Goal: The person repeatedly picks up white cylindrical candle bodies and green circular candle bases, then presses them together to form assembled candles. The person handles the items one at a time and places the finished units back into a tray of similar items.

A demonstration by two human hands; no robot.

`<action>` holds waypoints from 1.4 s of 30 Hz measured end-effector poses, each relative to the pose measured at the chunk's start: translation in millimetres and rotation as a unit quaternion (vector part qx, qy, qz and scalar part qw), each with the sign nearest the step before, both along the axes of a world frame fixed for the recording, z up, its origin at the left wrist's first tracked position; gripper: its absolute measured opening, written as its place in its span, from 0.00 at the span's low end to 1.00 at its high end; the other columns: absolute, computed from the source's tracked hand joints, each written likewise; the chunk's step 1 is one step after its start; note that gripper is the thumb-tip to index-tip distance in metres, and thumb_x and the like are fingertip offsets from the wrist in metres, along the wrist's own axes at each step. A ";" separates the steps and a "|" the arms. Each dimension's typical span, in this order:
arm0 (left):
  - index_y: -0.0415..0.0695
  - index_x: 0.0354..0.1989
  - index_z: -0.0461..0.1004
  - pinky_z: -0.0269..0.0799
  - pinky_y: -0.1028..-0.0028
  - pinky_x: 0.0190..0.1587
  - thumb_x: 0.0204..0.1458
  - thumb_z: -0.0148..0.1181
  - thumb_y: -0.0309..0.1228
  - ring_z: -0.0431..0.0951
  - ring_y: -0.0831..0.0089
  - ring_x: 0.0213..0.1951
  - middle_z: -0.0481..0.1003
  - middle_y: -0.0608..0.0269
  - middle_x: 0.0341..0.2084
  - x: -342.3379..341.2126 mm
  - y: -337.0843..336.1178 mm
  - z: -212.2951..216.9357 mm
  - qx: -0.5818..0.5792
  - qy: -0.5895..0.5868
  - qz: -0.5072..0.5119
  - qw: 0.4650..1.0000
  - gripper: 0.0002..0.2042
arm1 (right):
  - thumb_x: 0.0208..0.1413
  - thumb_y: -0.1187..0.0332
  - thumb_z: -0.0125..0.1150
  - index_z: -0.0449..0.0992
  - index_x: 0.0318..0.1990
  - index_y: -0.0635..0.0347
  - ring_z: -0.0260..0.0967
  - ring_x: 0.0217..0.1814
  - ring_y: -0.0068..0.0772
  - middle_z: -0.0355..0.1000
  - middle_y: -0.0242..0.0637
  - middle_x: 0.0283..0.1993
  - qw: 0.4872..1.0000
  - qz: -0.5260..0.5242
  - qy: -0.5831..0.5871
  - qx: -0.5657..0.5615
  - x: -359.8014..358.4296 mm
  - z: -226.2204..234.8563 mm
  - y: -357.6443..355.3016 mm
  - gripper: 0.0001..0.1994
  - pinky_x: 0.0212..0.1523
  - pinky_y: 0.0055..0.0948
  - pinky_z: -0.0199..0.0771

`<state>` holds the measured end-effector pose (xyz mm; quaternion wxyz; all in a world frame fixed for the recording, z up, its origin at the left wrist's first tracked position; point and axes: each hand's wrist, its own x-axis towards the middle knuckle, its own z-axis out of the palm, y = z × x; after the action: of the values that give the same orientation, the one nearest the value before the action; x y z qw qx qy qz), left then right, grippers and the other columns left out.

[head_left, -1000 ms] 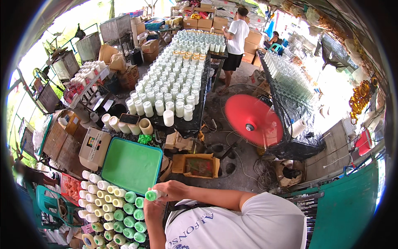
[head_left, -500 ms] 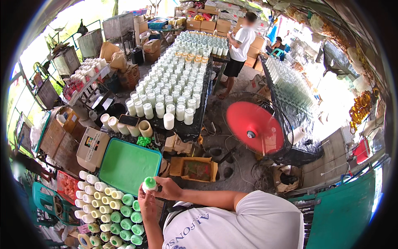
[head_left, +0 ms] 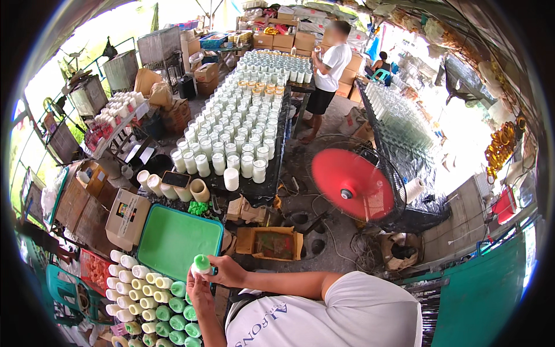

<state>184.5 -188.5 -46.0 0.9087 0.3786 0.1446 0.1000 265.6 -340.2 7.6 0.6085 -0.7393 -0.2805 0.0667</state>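
A small white candle with a green top is held between my two hands, near the front edge of a shallow green tray whose inside is solid green. My left hand grips the candle from below with its fingers closed. From the right, my right hand pinches the candle's side with thumb and fingers. Rows of candles lie on their sides at the lower left: pale ones farther left, green-ended ones beside my left forearm.
Beyond the tray stand several cream cylinders with a phone on top. A long table holds many white-filled glasses. A red fan stands right, and an open cardboard box sits on the floor. Another person stands at the far table.
My view has shifted slightly. My hands and the candle are a little lower and farther left in the picture, and the candle's green top tilts differently. Both hands still hold it.
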 end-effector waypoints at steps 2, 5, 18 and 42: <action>0.35 0.67 0.63 0.73 0.64 0.64 0.66 0.60 0.34 0.76 0.64 0.60 0.74 0.53 0.58 -1.4 -1.3 -6.1 -0.025 -0.001 -0.007 1.000 0.25 | 0.57 0.60 0.71 0.75 0.46 0.65 0.80 0.37 0.57 0.79 0.53 0.34 1.000 -0.004 0.004 -0.023 1.0 1.2 -0.2 0.19 0.36 0.40 0.78; 0.38 0.66 0.64 0.72 0.65 0.64 0.67 0.58 0.38 0.76 0.64 0.61 0.74 0.55 0.59 0.2 -4.3 -13.2 -0.074 0.013 -0.023 0.997 0.24 | 0.56 0.57 0.72 0.74 0.42 0.65 0.78 0.35 0.60 0.78 0.54 0.32 0.999 -0.019 0.016 -0.028 2.4 -8.3 -1.9 0.19 0.34 0.43 0.76; 0.39 0.63 0.67 0.74 0.61 0.63 0.68 0.55 0.39 0.77 0.61 0.58 0.74 0.53 0.58 20.8 -13.3 -67.5 -0.204 0.168 -0.068 0.962 0.21 | 0.53 0.54 0.71 0.78 0.48 0.58 0.79 0.41 0.57 0.80 0.51 0.38 0.988 -0.099 -0.017 -0.118 -3.0 -22.0 -22.6 0.21 0.39 0.47 0.77; 0.42 0.62 0.69 0.74 0.64 0.61 0.66 0.61 0.42 0.76 0.64 0.58 0.75 0.59 0.56 23.3 -24.6 -51.4 -0.156 0.190 -0.091 0.965 0.23 | 0.53 0.55 0.73 0.80 0.50 0.58 0.79 0.45 0.53 0.80 0.47 0.43 0.988 -0.119 -0.060 -0.083 -0.6 -29.0 -38.5 0.22 0.45 0.43 0.78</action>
<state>207.7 -213.2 -97.3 0.9178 0.2555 0.2931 -0.0804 264.9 -378.7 -21.4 0.5307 -0.8180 -0.2199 -0.0280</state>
